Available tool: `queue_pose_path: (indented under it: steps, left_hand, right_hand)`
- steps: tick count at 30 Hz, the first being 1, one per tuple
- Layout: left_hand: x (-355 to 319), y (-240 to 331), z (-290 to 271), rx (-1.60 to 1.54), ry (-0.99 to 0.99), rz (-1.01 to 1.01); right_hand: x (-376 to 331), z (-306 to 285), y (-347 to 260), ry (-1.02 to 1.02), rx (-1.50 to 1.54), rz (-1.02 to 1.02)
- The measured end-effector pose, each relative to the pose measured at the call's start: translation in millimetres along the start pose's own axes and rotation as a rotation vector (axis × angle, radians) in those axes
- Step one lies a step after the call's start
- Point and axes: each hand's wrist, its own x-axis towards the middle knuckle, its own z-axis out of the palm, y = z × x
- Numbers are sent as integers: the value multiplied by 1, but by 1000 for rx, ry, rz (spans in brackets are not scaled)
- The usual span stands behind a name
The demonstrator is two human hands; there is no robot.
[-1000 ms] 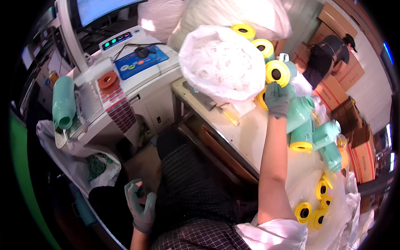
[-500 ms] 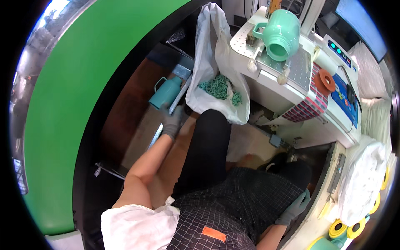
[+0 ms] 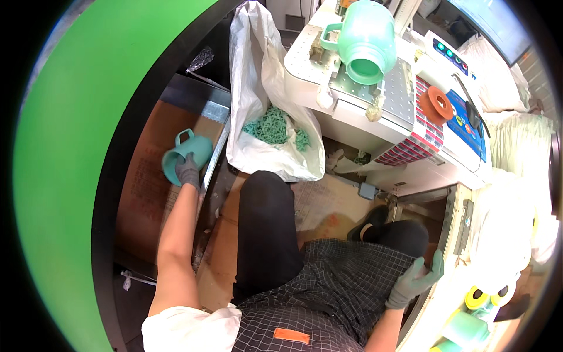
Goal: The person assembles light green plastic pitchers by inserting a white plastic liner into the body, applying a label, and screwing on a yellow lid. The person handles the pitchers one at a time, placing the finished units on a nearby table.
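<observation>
My left hand point(image 3: 187, 171), in a grey glove, reaches down at the left to a teal plastic jug body with a loop handle point(image 3: 202, 150). Its fingers go in at the jug's open end and grip the wall there; the fingertips are partly hidden. The jug lies on its side over brown cardboard point(image 3: 138, 176) in a metal-edged bin. By my right hip, my right hand point(image 3: 412, 283), gloved too, is raised with fingers apart and holds nothing. A mint-green jug body with a handle point(image 3: 372, 35) lies on the perforated plate of the machine, its mouth toward me.
A white sack point(image 3: 255, 88) with green plastic scraps point(image 3: 272, 126) stands between the bin and the machine point(image 3: 358, 120). An orange-brown ring point(image 3: 436, 105) and a control box with lit buttons point(image 3: 450, 57) are at the right. Yellow-rimmed green jugs point(image 3: 466, 325) sit lower right. A green curved panel point(image 3: 64, 176) borders the left.
My left hand has gone from beside the bin's metal edge to the teal jug and taken hold of its open end. My right hand has lifted and spread its fingers. The view has shifted.
</observation>
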Motion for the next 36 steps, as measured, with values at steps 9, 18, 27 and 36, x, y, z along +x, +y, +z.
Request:
queue_pose_path:
  steps: [9, 18, 27, 36]
  left_hand:
    - [-256, 163, -178, -797, -540, 426]
    - [-368, 176, -136, -335, -978, 739]
    - [-441, 263, -119, 148, -1464, 1431]
    - [-472, 249, -105, -2, -1401, 1476]
  right_hand:
    - [7, 50, -132, -540, 1272, 218]
    - [-19, -52, -89, -669, 1135, 314]
    - [-5, -117, -65, -545, 780, -86]
    - [32, -132, -89, -1053, 377, -552]
